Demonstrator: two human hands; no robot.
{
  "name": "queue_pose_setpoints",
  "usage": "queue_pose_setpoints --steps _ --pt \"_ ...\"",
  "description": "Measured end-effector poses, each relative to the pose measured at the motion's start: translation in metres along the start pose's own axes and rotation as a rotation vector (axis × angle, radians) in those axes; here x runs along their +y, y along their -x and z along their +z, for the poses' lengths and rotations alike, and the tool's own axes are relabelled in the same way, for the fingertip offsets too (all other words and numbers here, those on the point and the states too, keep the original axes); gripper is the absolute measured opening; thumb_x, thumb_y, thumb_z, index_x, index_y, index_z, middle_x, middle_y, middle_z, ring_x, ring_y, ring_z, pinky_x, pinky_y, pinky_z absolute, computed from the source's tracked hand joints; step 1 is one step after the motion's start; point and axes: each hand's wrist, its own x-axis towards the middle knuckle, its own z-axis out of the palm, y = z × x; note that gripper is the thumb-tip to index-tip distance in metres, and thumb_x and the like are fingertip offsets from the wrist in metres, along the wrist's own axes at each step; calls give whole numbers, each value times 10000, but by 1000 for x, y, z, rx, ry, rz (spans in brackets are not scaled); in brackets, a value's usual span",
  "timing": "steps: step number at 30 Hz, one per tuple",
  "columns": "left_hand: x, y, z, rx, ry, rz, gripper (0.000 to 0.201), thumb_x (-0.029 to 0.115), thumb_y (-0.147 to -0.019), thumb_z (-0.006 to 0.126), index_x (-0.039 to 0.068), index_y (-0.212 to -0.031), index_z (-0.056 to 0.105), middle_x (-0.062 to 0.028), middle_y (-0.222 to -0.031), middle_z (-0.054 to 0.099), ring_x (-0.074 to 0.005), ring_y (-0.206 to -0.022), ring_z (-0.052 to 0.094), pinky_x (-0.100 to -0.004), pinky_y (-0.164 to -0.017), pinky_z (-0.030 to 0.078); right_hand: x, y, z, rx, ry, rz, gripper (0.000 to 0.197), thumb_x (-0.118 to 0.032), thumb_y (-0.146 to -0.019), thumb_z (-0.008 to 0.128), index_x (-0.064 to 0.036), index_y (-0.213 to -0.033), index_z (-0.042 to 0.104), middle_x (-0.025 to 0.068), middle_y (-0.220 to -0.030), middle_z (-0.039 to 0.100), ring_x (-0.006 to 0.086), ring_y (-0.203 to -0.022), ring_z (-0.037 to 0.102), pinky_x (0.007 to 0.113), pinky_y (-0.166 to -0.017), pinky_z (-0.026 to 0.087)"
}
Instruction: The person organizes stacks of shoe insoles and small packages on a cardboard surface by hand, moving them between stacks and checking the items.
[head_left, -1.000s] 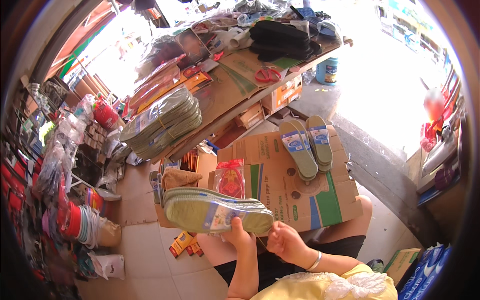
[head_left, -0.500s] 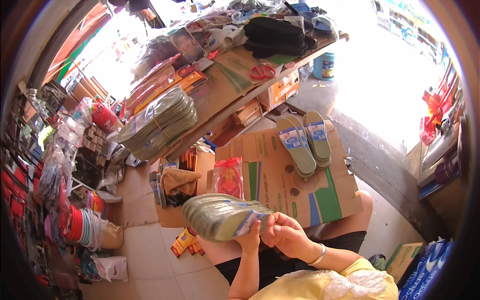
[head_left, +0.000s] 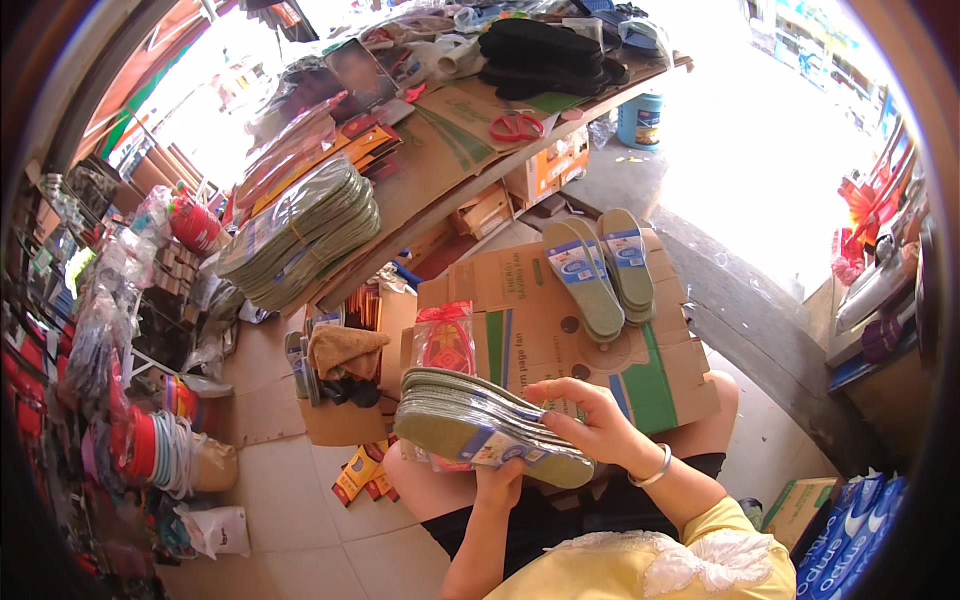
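1. The person's left hand [head_left: 498, 484] clasps a thick stack of flat, olive-green insoles [head_left: 485, 424] above the lap [head_left: 600, 505], beside a brown cardboard sheet [head_left: 480, 275].
2. The right hand [head_left: 595, 420] bends over the stack's upper edge, thumb and forefinger close together; I cannot tell whether they pinch anything.
3. The step looks like fingering that edge.
4. Continuing seems to call for a firm left hold and delicate fingertips.

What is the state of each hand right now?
Left hand: holding a stack of flat olive-green plastic-wrapped insoles.
Right hand: half-curled at the stack's upper edge; its grip cannot be told.
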Motion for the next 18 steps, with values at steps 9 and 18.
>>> queue_pose_setpoints --steps 9,18 --pt "11 2 10 222 57 -13 639 223 -760 741 98 -1299 422 -55 -1196 546 -238 -1133 528 -403 -965 445 20 23 -9 -259 474 145 824 -241 -750 757 -19 -1402 303 188 -1279 464 277 -1144 502 355 -956 413" --pt "11 0 12 139 -270 79 959 311 -658 856 86 -1379 265 -67 -1266 465 -201 -1198 454 -350 -1010 372 40 41 2 -120 -220 378 802 -254 -784 752 -20 -1403 300 123 -1303 457 190 -1208 432 321 -1014 355"
